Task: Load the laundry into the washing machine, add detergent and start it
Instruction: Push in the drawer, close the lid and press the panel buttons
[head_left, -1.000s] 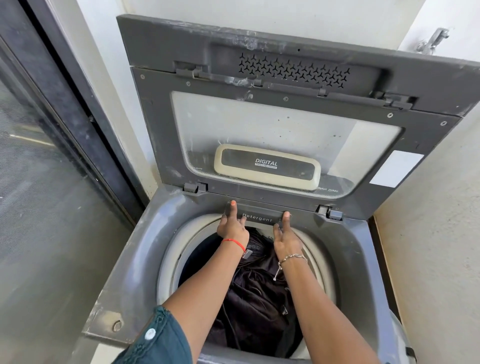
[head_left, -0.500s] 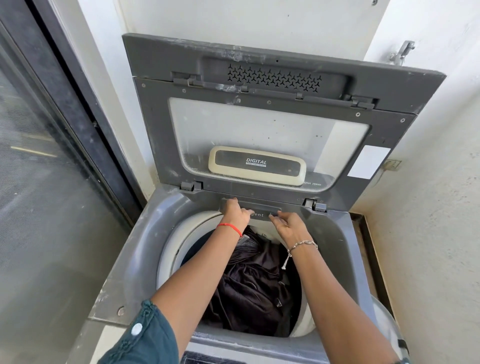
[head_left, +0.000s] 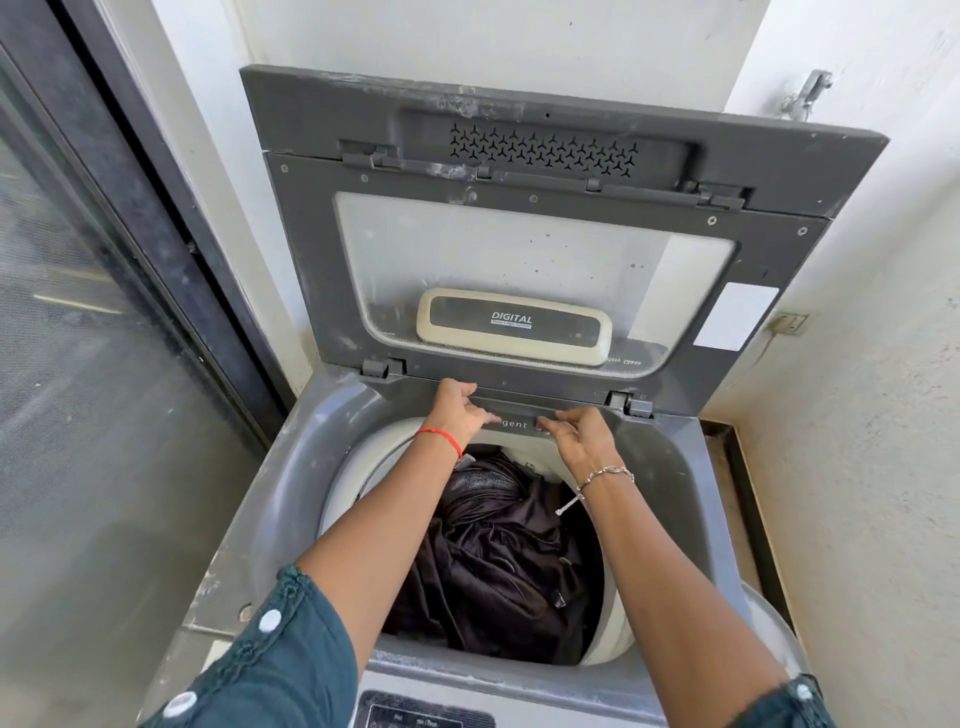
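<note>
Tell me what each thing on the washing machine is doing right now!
Lid: open, standing up at the back.
Drum: loaded with clothes.
Laundry: dark, piled inside the drum.
Detergent drawer: gripped at both ends; pulled out or not, cannot tell.
Left hand: grips the drawer's left end.
Right hand: grips the drawer's right end.

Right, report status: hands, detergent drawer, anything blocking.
Left hand and right hand both grip the detergent drawer front. Drawer not yet pulled out. Dark laundry in the drum, lid up. Nothing in the way.
</note>
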